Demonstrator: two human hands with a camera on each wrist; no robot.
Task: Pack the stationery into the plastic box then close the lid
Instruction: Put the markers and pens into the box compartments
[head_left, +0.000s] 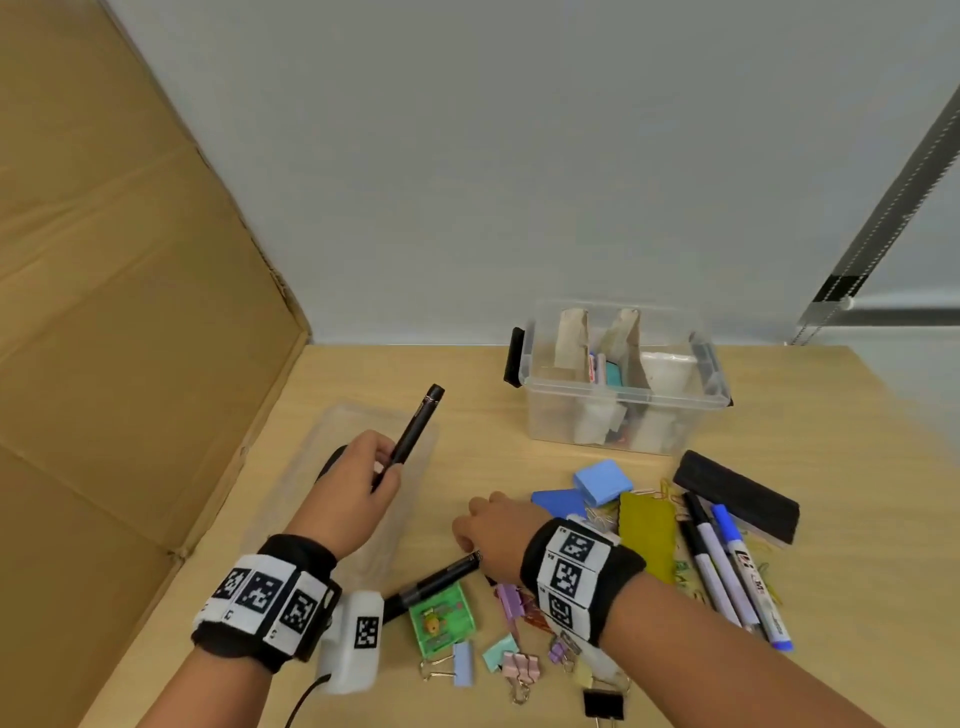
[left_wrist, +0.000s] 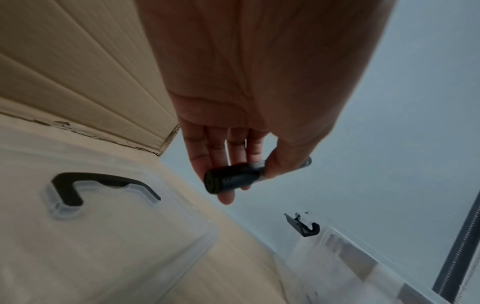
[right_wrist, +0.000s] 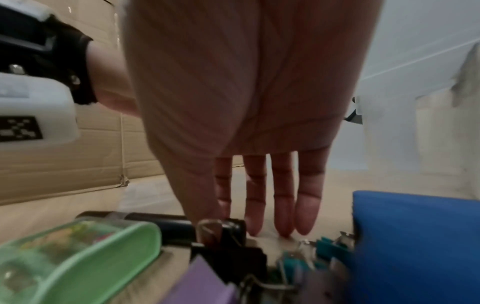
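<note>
My left hand (head_left: 363, 478) holds a black marker (head_left: 415, 427) between thumb and fingers above the clear lid (head_left: 291, 499); in the left wrist view the marker's black end (left_wrist: 228, 181) points at the camera. My right hand (head_left: 493, 530) reaches down with straight fingers (right_wrist: 283, 205) whose tips touch the table beside a second black marker (head_left: 436, 579) lying flat. The clear plastic box (head_left: 623, 395) stands open at the back right with cardboard dividers and a few items inside.
Loose stationery lies at the front right: a green case (head_left: 441, 618), several binder clips (head_left: 511, 670), blue sticky pads (head_left: 602, 480), a yellow-green cloth (head_left: 647, 535), several markers (head_left: 727, 566) and a black eraser (head_left: 737, 493). A cardboard wall (head_left: 104, 312) bounds the left.
</note>
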